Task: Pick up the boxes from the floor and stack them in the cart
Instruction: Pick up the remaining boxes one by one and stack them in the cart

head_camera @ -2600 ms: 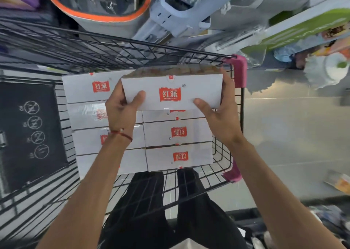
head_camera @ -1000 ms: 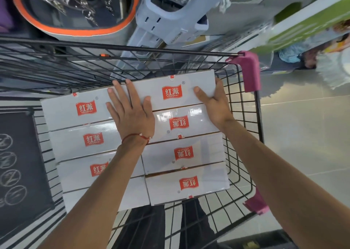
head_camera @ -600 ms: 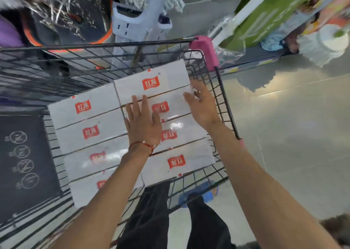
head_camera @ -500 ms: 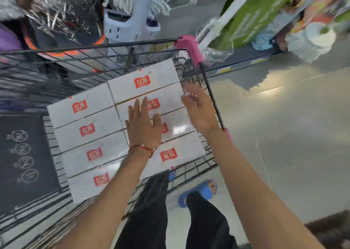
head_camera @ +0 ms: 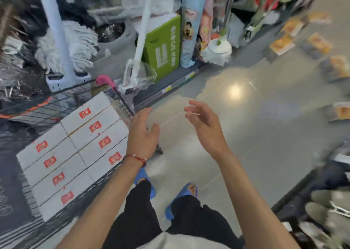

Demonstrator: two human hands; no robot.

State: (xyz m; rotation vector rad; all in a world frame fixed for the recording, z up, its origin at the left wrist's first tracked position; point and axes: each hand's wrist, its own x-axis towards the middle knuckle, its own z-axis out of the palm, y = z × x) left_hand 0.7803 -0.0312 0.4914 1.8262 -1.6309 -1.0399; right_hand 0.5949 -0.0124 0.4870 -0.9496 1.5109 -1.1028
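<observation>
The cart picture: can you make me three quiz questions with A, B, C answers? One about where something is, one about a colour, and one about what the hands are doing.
1. Where do the white boxes lie?
A in the cart
B on a shelf
C in the hands

2. What colour are the sandals?
A red
B blue
C green

3. What are the left hand and the right hand doing?
A gripping a box
B holding a mop
C held open, holding nothing

Answers:
1 A: they fill the cart in two rows.
2 B: both feet show blue.
3 C: the fingers are spread above the floor, with nothing in them.
</observation>
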